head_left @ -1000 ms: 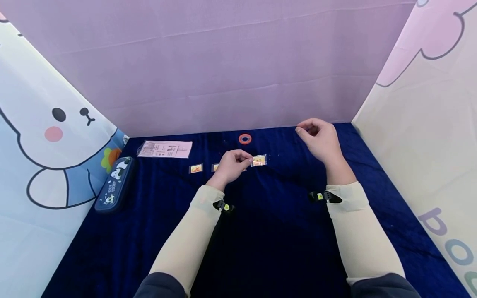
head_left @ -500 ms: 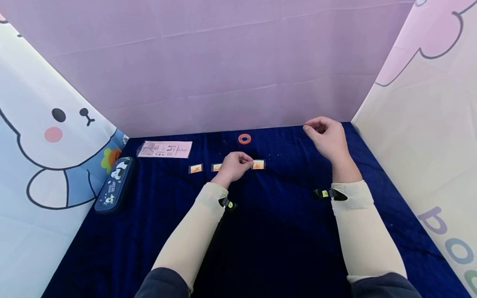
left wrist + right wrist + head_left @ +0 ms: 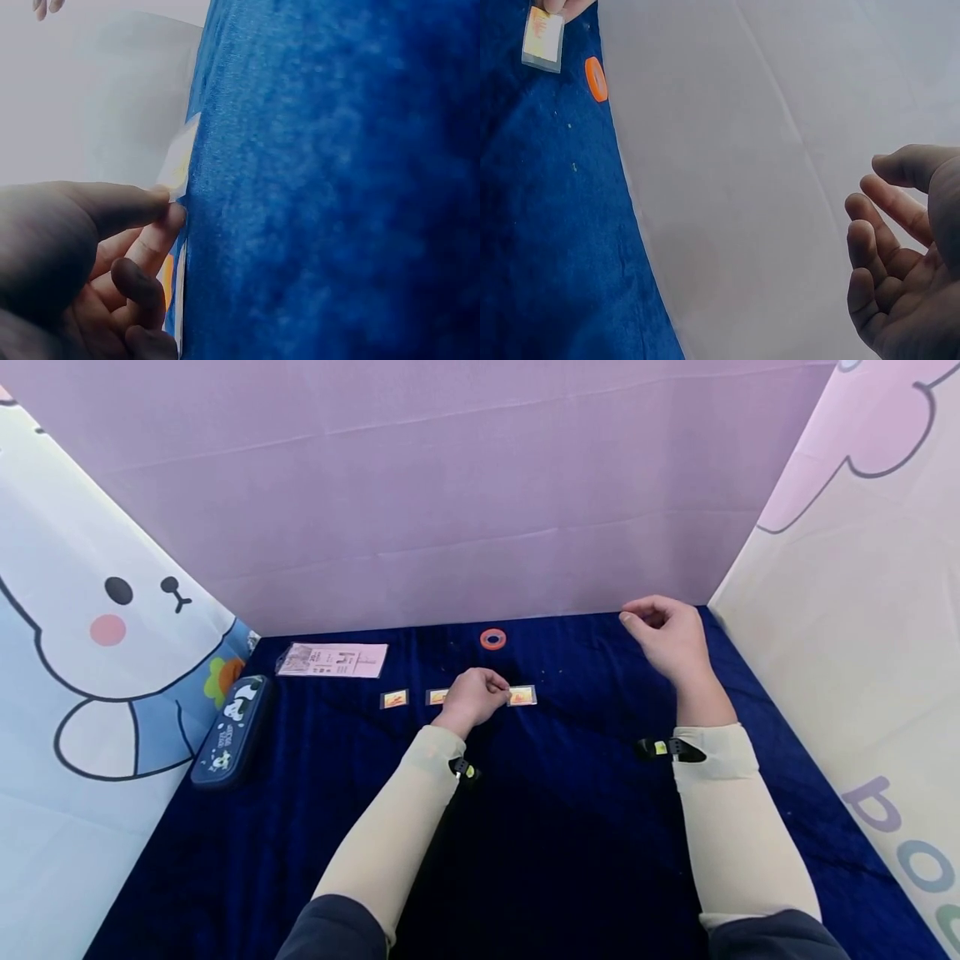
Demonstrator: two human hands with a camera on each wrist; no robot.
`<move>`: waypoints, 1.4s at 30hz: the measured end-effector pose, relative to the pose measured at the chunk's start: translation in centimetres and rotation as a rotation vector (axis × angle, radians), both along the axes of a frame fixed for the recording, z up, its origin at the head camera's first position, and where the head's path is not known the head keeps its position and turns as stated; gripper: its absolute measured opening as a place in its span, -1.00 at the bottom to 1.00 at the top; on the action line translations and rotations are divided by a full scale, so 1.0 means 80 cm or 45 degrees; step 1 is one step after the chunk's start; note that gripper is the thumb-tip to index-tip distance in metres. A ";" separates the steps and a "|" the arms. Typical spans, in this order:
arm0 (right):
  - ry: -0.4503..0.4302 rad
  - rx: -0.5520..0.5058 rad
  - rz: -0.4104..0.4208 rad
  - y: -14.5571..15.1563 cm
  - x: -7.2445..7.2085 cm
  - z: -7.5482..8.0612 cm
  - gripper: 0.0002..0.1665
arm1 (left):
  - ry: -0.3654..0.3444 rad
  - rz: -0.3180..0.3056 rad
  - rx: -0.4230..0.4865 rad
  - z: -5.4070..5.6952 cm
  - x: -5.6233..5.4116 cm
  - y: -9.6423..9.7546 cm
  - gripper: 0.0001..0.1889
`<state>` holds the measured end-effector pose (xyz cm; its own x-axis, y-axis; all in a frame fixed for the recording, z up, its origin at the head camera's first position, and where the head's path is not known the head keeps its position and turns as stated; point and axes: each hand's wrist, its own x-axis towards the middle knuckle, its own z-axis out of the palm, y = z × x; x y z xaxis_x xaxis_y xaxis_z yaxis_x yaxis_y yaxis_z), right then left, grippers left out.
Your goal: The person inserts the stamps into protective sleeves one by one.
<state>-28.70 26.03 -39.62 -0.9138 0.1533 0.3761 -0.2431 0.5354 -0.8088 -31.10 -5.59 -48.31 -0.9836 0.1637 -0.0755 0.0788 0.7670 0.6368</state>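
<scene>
My left hand (image 3: pixel 477 697) pinches the near edge of a small yellow-and-orange picture card (image 3: pixel 522 696) in a clear sleeve, between thumb and forefinger. In the left wrist view that card (image 3: pixel 180 161) is tilted against the blue cloth, and part of another card (image 3: pixel 168 281) shows beneath the fingers. Two similar cards lie left of the hand: one card (image 3: pixel 393 699) in full view, the other card (image 3: pixel 437 697) partly covered by the hand. My right hand (image 3: pixel 670 639) hovers above the far right of the cloth, fingers loosely bent, thumb apart, holding nothing.
An orange-red ring (image 3: pixel 492 639), like a small tape roll, lies behind the cards. A pink printed slip (image 3: pixel 333 661) in a clear sleeve lies back left. A blue panda pencil case (image 3: pixel 231 732) sits by the left wall. Fabric walls enclose the blue cloth (image 3: pixel 570 827).
My left hand has shifted slightly right and nearer, and the card it pinches has come down closer to the cloth. My right hand has drifted right, away from the cards.
</scene>
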 end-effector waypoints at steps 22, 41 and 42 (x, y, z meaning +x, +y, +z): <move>-0.047 0.029 0.026 0.004 -0.001 -0.007 -0.66 | 0.154 -0.035 0.005 0.009 0.000 -0.028 -0.83; -0.187 0.289 0.177 0.017 -0.005 -0.038 -0.64 | 0.535 -0.035 -0.136 0.045 0.008 -0.094 -0.83; -0.191 0.304 0.180 0.019 -0.004 -0.040 -0.65 | 0.557 -0.034 -0.142 0.047 0.009 -0.098 -0.83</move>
